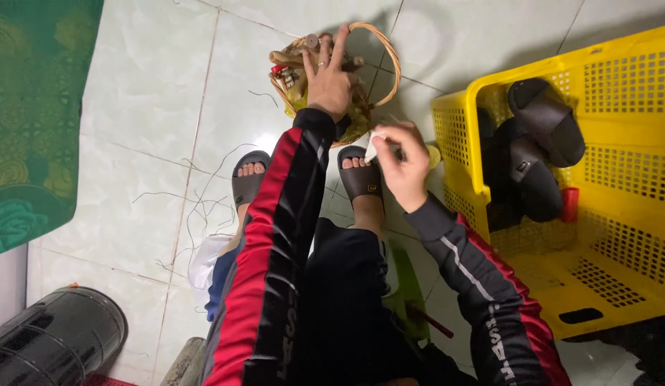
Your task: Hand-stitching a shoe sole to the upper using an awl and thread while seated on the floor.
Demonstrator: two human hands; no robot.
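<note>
Hands at a round woven wicker basket on the tiled floor.
Left hand spread open, resting on the basket; right hand just beside it, pinching a small white piece.

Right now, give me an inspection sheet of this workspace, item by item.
Surface: pale tiled floor.
Job's things: woven basket holding wooden pieces; small white object.
Clutter: thin loose strands on the tiles.
Hands: left hand rests on the basket; right hand pinches the white object in its fingers.
Cables: nothing seen.
Surroundings: yellow plastic crate with dark slippers; green patterned cloth; black cylinder.
</note>
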